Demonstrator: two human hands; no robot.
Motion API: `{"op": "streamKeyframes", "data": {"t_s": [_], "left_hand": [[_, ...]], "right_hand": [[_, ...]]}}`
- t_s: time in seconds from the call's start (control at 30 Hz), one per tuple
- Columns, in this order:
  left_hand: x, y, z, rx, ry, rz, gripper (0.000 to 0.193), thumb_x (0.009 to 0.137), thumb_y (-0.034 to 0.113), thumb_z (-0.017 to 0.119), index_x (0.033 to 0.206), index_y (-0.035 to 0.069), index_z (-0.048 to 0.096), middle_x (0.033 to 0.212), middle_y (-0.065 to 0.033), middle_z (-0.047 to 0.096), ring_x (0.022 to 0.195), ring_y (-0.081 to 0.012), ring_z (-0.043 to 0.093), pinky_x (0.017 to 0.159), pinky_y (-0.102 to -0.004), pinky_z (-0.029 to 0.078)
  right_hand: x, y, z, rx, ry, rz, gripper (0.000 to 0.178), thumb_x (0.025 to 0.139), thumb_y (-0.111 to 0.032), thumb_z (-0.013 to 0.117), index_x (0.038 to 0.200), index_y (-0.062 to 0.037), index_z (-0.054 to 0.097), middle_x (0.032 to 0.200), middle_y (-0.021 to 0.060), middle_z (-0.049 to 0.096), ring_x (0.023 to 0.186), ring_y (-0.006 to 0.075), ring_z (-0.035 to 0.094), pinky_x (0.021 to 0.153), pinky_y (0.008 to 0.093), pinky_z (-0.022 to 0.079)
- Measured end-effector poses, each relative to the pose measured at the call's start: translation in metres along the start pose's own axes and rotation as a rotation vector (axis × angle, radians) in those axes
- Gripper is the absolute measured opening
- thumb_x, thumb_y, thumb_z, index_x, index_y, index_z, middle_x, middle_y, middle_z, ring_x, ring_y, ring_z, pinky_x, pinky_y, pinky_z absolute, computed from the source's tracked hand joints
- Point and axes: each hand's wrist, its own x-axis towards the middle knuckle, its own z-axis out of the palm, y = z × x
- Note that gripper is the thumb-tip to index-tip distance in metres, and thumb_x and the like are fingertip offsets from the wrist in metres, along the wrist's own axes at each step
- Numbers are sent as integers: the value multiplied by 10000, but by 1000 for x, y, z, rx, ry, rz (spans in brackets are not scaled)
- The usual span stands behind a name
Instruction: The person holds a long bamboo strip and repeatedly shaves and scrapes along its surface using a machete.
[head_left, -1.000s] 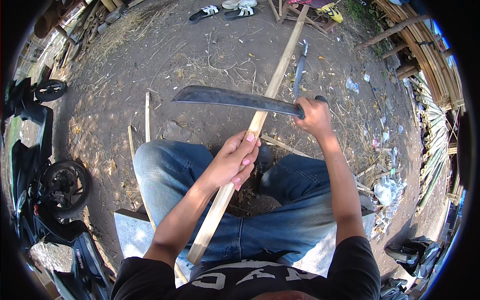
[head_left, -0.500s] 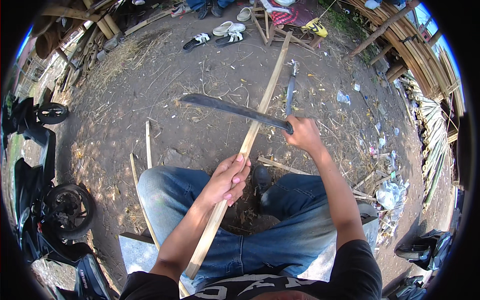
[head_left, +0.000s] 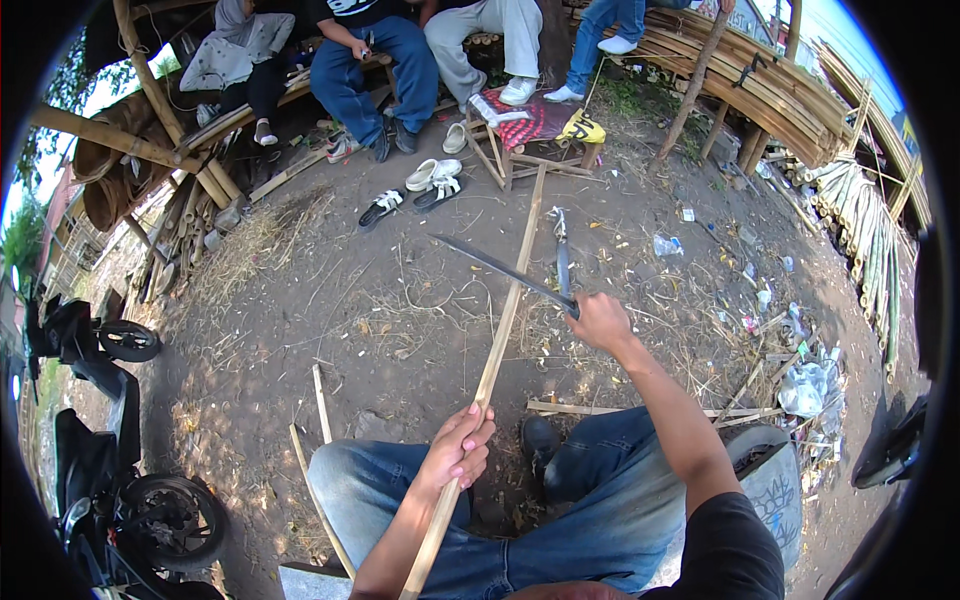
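My left hand [head_left: 458, 446] is closed around a long, pale bamboo strip [head_left: 503, 330], which slants from my lap away toward the far side. In my right hand [head_left: 600, 324] is the handle of a machete [head_left: 500, 267]. Its dark blade points left and crosses the strip well beyond my left hand. Whether the blade touches the wood, I cannot tell. A narrow dark tool [head_left: 562, 258] with a light-coloured end lies past my right hand, near the strip's far part. My jeans-covered knees [head_left: 360, 480] are spread on both sides of the strip.
Shoes and sandals [head_left: 433, 180] lie ahead, beside a low wooden stand [head_left: 545, 165]. Several people sit along the far side. Stacked bamboo slats [head_left: 720, 85] are at far right, plastic litter [head_left: 803, 388] at right, motorcycles [head_left: 170, 515] at left. More strips [head_left: 315, 490] lie by my left knee.
My view has tilted up, bringing the seated people into sight. The machete now crosses the strip farther from my left hand, and its blade looks narrower. Both hands keep their hold.
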Motion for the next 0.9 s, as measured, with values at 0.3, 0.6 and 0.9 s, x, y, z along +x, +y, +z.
{"op": "streamKeyframes", "data": {"t_s": [0.3, 0.6, 0.9], "left_hand": [[-3, 8, 8, -72, -143, -69, 290, 1123, 310, 354, 1097, 52, 483, 633, 69, 380, 304, -17, 334, 261, -200, 365], [-13, 12, 12, -54, -49, 54, 310, 1117, 339, 368, 1117, 54, 489, 623, 64, 373, 295, -15, 314, 245, -198, 339], [-5, 23, 5, 218, 114, 96, 360, 1109, 386, 380, 1089, 37, 470, 645, 38, 381, 316, -39, 337, 273, -232, 380]], "right_hand": [[40, 81, 7, 9, 251, 172, 336, 816, -276, 767, 977, 8, 689, 860, 240, 720, 870, 420, 708, 773, 500, 571], [16, 79, 4, 153, 211, 330, 384, 853, -256, 728, 1058, 68, 703, 937, 336, 691, 950, 488, 677, 864, 515, 551], [-35, -19, 13, 295, 107, 32, 321, 805, -257, 750, 986, 5, 711, 781, 250, 692, 787, 438, 694, 722, 496, 552]]}}
